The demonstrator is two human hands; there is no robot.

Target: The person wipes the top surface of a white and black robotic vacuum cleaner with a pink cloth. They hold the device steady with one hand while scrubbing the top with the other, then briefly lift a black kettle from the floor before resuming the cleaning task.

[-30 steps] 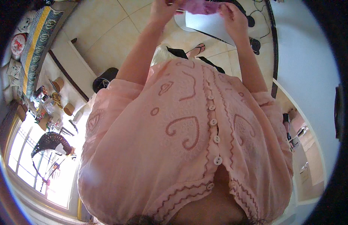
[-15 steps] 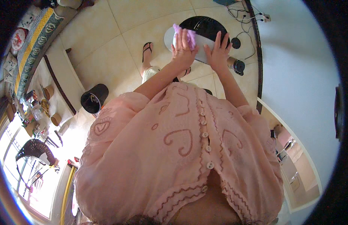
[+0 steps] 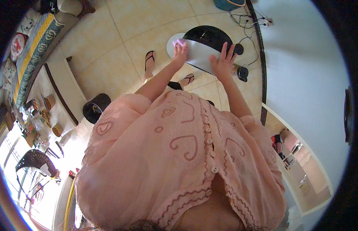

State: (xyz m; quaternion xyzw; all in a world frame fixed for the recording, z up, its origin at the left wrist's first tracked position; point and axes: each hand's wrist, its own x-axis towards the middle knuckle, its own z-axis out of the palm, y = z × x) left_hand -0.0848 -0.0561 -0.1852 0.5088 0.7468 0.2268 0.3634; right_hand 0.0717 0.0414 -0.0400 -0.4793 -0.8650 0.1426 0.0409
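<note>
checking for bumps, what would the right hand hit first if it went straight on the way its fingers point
Most likely the black section of the rounded black-and-white object: the right hand points toward it and overlaps it in view, though depth is unclear and they may already touch.

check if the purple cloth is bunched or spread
Bunched where visible: a small, uneven bit of purple cloth shows past the left hand; the rest is hidden.

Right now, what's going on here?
The person's left hand is on a purple cloth at the left side of a rounded white-and-black object. The right hand is open at the object's right side, holding nothing visible. A black-lidded container sits just right of that hand.
</note>
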